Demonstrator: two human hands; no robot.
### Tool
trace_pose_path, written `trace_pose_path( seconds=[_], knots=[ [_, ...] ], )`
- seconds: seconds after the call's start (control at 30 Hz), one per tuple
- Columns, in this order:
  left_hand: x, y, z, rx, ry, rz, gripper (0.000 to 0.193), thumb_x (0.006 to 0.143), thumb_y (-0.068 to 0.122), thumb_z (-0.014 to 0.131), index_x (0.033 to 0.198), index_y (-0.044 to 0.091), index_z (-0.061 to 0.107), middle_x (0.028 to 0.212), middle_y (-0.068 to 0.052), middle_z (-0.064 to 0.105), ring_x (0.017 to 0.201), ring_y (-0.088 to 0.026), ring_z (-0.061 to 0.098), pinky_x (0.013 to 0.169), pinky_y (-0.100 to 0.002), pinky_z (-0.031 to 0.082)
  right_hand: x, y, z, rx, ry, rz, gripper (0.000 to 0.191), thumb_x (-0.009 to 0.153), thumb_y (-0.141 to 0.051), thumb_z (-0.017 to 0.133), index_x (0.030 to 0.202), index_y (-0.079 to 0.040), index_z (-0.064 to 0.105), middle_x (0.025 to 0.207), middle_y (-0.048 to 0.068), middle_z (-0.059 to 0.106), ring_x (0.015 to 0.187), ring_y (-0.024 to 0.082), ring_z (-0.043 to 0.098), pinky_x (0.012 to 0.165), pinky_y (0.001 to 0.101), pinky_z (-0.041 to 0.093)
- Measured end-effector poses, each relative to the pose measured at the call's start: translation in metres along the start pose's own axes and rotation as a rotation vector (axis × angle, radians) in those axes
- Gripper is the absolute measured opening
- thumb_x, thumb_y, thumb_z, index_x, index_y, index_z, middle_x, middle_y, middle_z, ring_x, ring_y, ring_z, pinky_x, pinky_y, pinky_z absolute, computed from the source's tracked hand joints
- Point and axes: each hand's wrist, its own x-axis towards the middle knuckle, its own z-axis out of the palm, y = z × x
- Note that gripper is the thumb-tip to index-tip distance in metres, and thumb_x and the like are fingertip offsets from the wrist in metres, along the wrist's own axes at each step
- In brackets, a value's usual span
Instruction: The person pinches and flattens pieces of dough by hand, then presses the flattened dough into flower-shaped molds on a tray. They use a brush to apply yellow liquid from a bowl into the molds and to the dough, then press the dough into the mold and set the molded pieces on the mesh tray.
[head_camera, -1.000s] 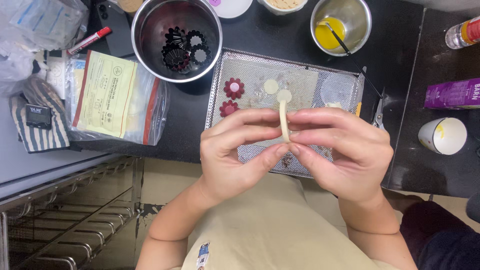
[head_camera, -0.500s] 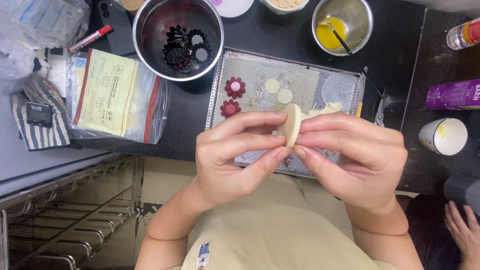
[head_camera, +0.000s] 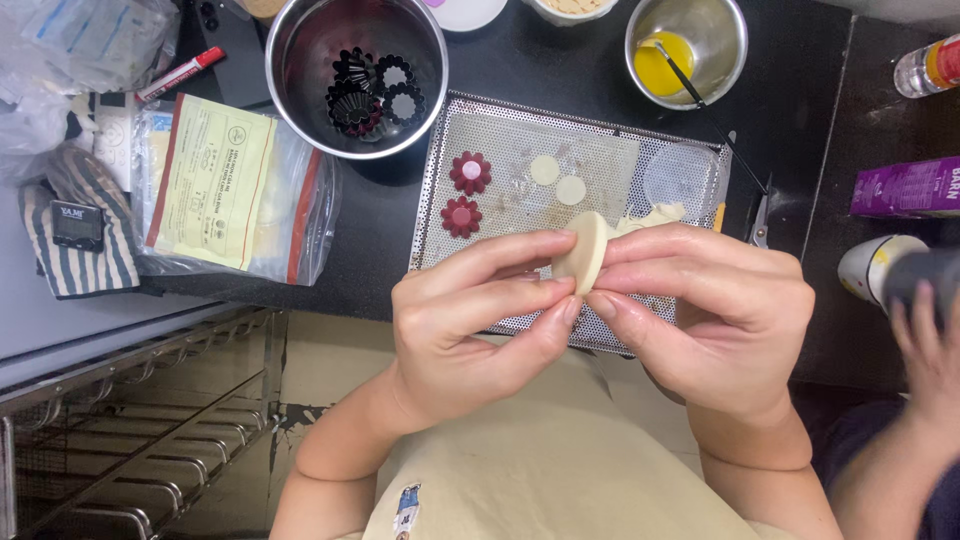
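Right, we've got both hands up over the perforated tray (head_camera: 500, 130), working a pale dough disc (head_camera: 583, 252) between them. Left hand (head_camera: 470, 320) pinches it w/ thumb and forefinger closed on the near edge; right hand (head_camera: 710, 310) is closed on the far edge, fingers curled over the top. So the disc sits edge-on btwn the two sets of fingertips, held in the air just above the tray's front rim, not touching it.

To do this bit well, we'd say: light, even pressure, turn the disc a little at a time, keep the thickness the same all round. Squeeze too hard and it'll prob thin or tear at the rim.

On the tray: two dark red fluted moulds (head_camera: 466, 192) w/ pale filling, two small dough rounds (head_camera: 558, 180), some scrap dough. Steel bowl (head_camera: 300, 100) behind holds empty black moulds. Smaller bowl (head_camera: 725, 30) has yellow liquid and a brush. Another person's hand (head_camera: 925, 340) at far right holds a dark object.
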Motion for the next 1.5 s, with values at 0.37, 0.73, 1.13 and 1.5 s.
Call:
trace_pose_path(
  seconds=[0.37, 0.73, 1.13, 1.5],
  knots=[
    [-0.0022, 0.0018, 0.0005, -0.022, -0.021, -0.025, 0.014, 0.089, 0.0, 0.079, 0.103, -0.001, 0.075, 0.12, -0.019, 0.072, 0.091, -0.018, 0.078, 0.081, -0.023, 0.066, -0.005, 0.003, -0.0031, -0.011, -0.042, 0.0, 0.018, 0.081, 0.005, 0.079, 0.098, 0.003, 0.073, 0.1, 0.014, 0.074, 0.088, 0.019, 0.074, 0.08, 0.025, 0.058],
    [-0.0022, 0.0045, 0.0022, 0.025, 0.012, -0.001, 0.015, 0.088, 0.0, 0.08, 0.102, -0.001, 0.076, 0.117, -0.018, 0.073, 0.084, -0.015, 0.077, 0.075, -0.021, 0.064, -0.0014, -0.0022, -0.0017, 0.01, -0.028, -0.004, 0.02, 0.076, 0.007, 0.078, 0.094, 0.005, 0.07, 0.096, 0.015, 0.072, 0.09, 0.022, 0.073, 0.083, 0.0286, 0.058],
    [-0.0038, 0.0049, 0.0014, -0.007, 0.007, -0.016, 0.014, 0.089, -0.001, 0.079, 0.102, -0.001, 0.075, 0.119, -0.018, 0.073, 0.088, -0.016, 0.077, 0.078, -0.022, 0.065, -0.0048, 0.0004, 0.0, 0.017, -0.035, -0.019, 0.018, 0.081, 0.006, 0.078, 0.097, 0.003, 0.072, 0.099, 0.014, 0.073, 0.088, 0.02, 0.074, 0.082, 0.0253, 0.058],
    [-0.0036, 0.0046, 0.0, -0.016, -0.017, -0.026, 0.014, 0.091, -0.001, 0.078, 0.105, -0.001, 0.075, 0.12, -0.019, 0.073, 0.092, -0.018, 0.079, 0.079, -0.023, 0.065, -0.0016, -0.0033, 0.0001, 0.06, -0.02, 0.031, 0.021, 0.074, 0.004, 0.078, 0.094, 0.004, 0.072, 0.096, 0.015, 0.072, 0.09, 0.02, 0.073, 0.084, 0.0275, 0.057]
  ],
)
